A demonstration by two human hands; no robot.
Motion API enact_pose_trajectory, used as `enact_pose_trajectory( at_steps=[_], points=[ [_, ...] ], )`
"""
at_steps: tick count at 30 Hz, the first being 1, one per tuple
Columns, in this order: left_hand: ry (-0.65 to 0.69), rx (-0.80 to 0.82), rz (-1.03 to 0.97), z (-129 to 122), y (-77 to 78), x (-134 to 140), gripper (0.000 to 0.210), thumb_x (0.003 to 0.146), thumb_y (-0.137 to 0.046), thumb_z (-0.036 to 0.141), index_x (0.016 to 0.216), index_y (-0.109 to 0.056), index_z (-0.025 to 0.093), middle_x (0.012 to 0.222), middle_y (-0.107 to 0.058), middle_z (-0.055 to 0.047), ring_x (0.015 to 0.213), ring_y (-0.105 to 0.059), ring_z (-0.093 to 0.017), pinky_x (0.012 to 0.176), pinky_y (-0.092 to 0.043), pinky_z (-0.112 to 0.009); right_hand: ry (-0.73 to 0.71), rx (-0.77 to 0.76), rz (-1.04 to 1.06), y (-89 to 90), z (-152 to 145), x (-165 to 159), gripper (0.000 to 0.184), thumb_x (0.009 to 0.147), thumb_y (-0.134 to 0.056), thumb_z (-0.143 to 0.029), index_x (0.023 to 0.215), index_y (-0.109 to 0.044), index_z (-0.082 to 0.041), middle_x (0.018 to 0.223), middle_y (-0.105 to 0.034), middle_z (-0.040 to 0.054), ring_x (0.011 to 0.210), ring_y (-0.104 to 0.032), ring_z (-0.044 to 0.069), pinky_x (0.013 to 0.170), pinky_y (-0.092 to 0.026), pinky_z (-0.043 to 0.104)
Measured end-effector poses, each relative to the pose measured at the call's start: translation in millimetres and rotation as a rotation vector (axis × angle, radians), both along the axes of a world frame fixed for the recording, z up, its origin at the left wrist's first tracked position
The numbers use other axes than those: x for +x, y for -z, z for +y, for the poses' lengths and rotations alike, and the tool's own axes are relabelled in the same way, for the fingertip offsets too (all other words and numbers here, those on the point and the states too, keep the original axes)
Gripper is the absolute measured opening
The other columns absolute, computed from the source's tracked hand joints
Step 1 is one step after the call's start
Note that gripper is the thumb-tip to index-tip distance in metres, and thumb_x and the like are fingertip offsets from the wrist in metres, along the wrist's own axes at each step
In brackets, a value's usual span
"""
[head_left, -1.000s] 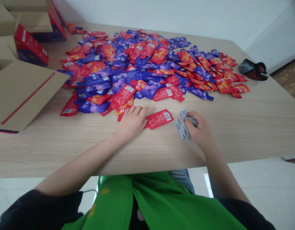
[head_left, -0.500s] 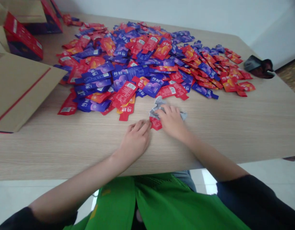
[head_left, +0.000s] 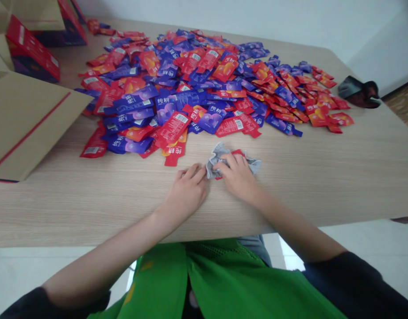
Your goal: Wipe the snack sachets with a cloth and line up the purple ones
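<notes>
A crumpled grey cloth (head_left: 216, 157) lies on the table in front of me. My right hand (head_left: 239, 176) is closed on it, fingers bent and pressing it down. Beneath the cloth is a red pouch (head_left: 237, 152), mostly hidden, with only bits of its edges showing. My left hand (head_left: 188, 189) rests on the table just left of the cloth. Its fingers are curled together and their tips meet the pouch's covered left edge; the exact grip is partly hidden. Beyond both hands spreads a big heap of red and purple pouches (head_left: 171, 99).
Open cardboard boxes (head_left: 34, 119) stand along the left side of the wooden table (head_left: 323, 177). A dark, glossy object (head_left: 358, 93) lies near the right edge. A white wall (head_left: 257, 20) rises behind the table.
My right hand and the cloth have shifted slightly toward me, over the pouch's near end. Red now shows at the pouch's far side. My left hand has hardly moved.
</notes>
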State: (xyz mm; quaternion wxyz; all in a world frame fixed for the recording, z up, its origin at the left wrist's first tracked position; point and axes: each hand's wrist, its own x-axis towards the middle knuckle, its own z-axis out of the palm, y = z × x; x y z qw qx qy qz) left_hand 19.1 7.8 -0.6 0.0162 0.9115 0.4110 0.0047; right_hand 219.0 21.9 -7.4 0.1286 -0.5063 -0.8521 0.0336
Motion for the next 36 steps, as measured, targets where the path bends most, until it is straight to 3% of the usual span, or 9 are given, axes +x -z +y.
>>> enact_pose_trajectory(
  at_steps=[5, 8, 14, 16, 21, 26, 30, 33, 36],
  points=[
    [-0.019, -0.01, 0.011, 0.7, -1.2, 1.0, 0.045, 0.094, -0.043, 0.018, 0.138, -0.051, 0.013, 0.148, -0.048, -0.008, 0.13, -0.045, -0.028, 0.09, -0.046, -0.043, 0.306, -0.009, 0.006, 6.2, 8.9, 57.6, 0.031, 0.085, -0.045, -0.01, 0.109, -0.062, -0.019, 0.115, -0.055, 0.014, 0.099, -0.05, 0.03, 0.084, -0.041, 0.043],
    [-0.034, -0.02, 0.031, 1.3, -3.8, 3.4, 0.045, 0.094, -0.044, 0.02, 0.138, -0.051, 0.013, 0.147, -0.049, -0.008, 0.129, -0.046, -0.027, 0.089, -0.047, -0.042, 0.381, 0.039, 0.039, -0.6, 9.9, 66.0, 0.03, 0.082, -0.045, -0.007, 0.104, -0.062, -0.019, 0.112, -0.056, 0.0135, 0.098, -0.05, 0.03, 0.084, -0.041, 0.043],
    [-0.032, -0.047, 0.064, 4.8, -7.4, 5.0, 0.043, 0.094, -0.046, 0.019, 0.136, -0.053, 0.016, 0.146, -0.05, -0.007, 0.13, -0.045, -0.026, 0.091, -0.047, -0.041, -0.004, 0.016, 0.035, -3.5, -8.4, 12.7, 0.035, 0.08, -0.046, -0.003, 0.102, -0.064, -0.023, 0.118, -0.056, 0.0091, 0.103, -0.046, 0.027, 0.088, -0.037, 0.041],
    [-0.031, -0.067, 0.069, 5.4, -7.3, 3.6, 0.044, 0.093, -0.046, 0.018, 0.136, -0.053, 0.017, 0.147, -0.049, -0.006, 0.131, -0.045, -0.026, 0.093, -0.047, -0.041, -0.023, -0.028, -0.006, 1.1, -9.5, 15.1, 0.037, 0.077, -0.046, 0.0, 0.098, -0.065, -0.024, 0.117, -0.057, 0.0077, 0.102, -0.046, 0.027, 0.087, -0.036, 0.041],
    [-0.04, -0.088, 0.015, 11.6, -14.1, 2.9, 0.041, 0.091, -0.047, 0.016, 0.131, -0.057, 0.018, 0.143, -0.052, -0.008, 0.13, -0.045, -0.028, 0.092, -0.047, -0.041, 0.202, -0.075, 0.029, 2.0, 1.6, 78.6, 0.036, 0.073, -0.046, 0.001, 0.093, -0.066, -0.022, 0.11, -0.06, 0.0077, 0.098, -0.051, 0.025, 0.084, -0.039, 0.038],
    [-0.082, -0.217, -0.081, 45.7, -29.2, 16.2, 0.034, 0.099, -0.04, 0.036, 0.09, -0.068, 0.019, 0.102, -0.066, -0.007, 0.097, -0.063, -0.022, 0.085, -0.049, -0.035, 0.405, 0.071, 0.1, -0.3, 8.3, 123.8, 0.029, 0.077, -0.046, -0.006, 0.092, -0.067, -0.021, 0.106, -0.062, 0.0095, 0.099, -0.055, 0.026, 0.085, -0.043, 0.038],
    [-0.222, -0.322, -0.185, 72.8, -27.2, 34.2, 0.049, 0.081, -0.066, 0.054, 0.113, -0.059, 0.017, 0.114, -0.063, -0.01, 0.106, -0.061, -0.027, 0.085, -0.051, -0.037, 0.446, -0.089, -0.009, 3.3, 11.1, 138.9, 0.031, 0.083, -0.045, -0.016, 0.103, -0.067, -0.024, 0.118, -0.061, 0.0099, 0.104, -0.057, 0.029, 0.087, -0.045, 0.045],
    [-0.185, -0.396, -0.211, 80.1, -19.6, 44.0, 0.071, 0.068, -0.079, 0.043, 0.129, -0.053, 0.016, 0.131, -0.057, -0.013, 0.124, -0.051, -0.032, 0.103, -0.042, -0.042, 0.331, -0.287, 0.014, -11.8, 18.4, 153.4, 0.037, 0.088, -0.046, -0.028, 0.122, -0.062, -0.028, 0.133, -0.057, 0.0078, 0.118, -0.054, 0.028, 0.093, -0.045, 0.047],
    [-0.13, -0.465, -0.268, 82.5, -18.2, 47.2, 0.067, 0.073, -0.073, 0.029, 0.136, -0.05, 0.02, 0.135, -0.057, -0.011, 0.126, -0.052, -0.03, 0.106, -0.039, -0.04, 0.395, -0.227, 0.006, -39.6, 31.5, 153.5, 0.047, 0.089, -0.049, -0.036, 0.135, -0.054, -0.031, 0.147, -0.047, 0.0078, 0.133, -0.044, 0.033, 0.102, -0.037, 0.057]
  ],
)
